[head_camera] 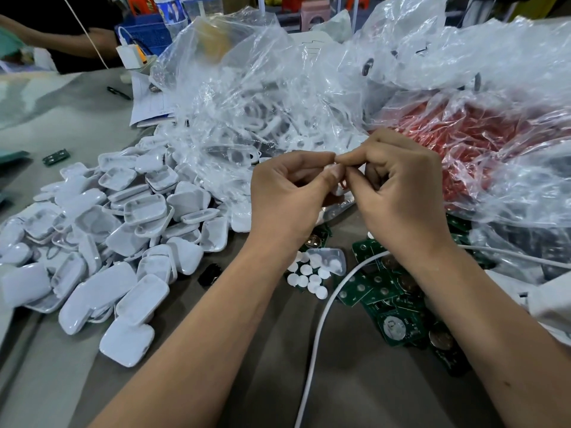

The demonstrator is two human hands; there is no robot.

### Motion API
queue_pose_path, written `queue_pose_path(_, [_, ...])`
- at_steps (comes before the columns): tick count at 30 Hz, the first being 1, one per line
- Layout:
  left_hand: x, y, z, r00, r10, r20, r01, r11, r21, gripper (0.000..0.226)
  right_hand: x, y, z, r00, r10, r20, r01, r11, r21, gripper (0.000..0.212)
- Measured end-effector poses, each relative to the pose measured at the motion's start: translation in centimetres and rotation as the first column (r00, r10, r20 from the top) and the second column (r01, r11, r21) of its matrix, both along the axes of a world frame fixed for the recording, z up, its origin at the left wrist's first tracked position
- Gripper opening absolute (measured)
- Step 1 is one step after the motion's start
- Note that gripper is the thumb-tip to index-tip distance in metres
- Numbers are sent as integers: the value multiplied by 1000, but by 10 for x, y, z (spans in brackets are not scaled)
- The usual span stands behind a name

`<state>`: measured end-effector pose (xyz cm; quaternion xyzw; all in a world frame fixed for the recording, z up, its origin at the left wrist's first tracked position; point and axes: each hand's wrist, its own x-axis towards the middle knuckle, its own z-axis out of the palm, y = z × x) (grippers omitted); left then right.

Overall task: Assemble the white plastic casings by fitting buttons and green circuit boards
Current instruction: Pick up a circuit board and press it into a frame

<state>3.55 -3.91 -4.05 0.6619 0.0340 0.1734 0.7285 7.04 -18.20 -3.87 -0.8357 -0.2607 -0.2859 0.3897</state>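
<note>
1. Both hands are meeting above the surface, working a small white casing (337,189) between their fingertips; only a sliver of it is showing below the left thumb, with a hint of red at its edge, so what is being fitted into it cannot be told.
2. The left hand (289,193) is pinching the piece with thumb and forefinger curled in; the right hand (398,186) is pinching it from the opposite side, its fingers bent tightly.
3. Judging by the loose shells, the casing is looking light, thin-walled, stiff and smooth, so it is likely slipping easily; holding it by the rim edges, and not squeezing the hollow, seems safest.
4. Just below the hands, round white buttons (309,273) are lying scattered; tiny and flat, they probably need fingertip picking.
5. Under the right wrist, green circuit boards (383,304) are piling up; rigid, best taken by their edges.
6. Left of the left hand, a heap of white casings (108,242) is spreading across the surface (77,381).
7. Beyond the hands, clear plastic bags (247,88) are lying crumpled.
</note>
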Motion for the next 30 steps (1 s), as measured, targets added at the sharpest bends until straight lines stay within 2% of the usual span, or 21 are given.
queue_pose_path(5, [0,1,0,999,15,-33,-14,1000,6,11,-1,2,1,1000,-7,6,7,999,-51,10])
queue_pose_path(11, [0,2,-2,999,20,-38,-19,1000,9,21,1,3,-2,1000,6,5,-6,996,-84,12])
queue_pose_path(15, [1,2,-3,999,15,-44,-13,999,38,14,2,2,-3,999,23,-27,-25,995,-97,11])
queue_pose_path(21, [0,5,-1,999,-10,-49,11,1000,17,16,0,2,-2,997,50,-67,-52,998,-23,11])
queue_pose_path(30, [3,16,2,997,5,-80,-14,994,-105,15,-4,5,-3,981,135,-137,-141,989,-37,32])
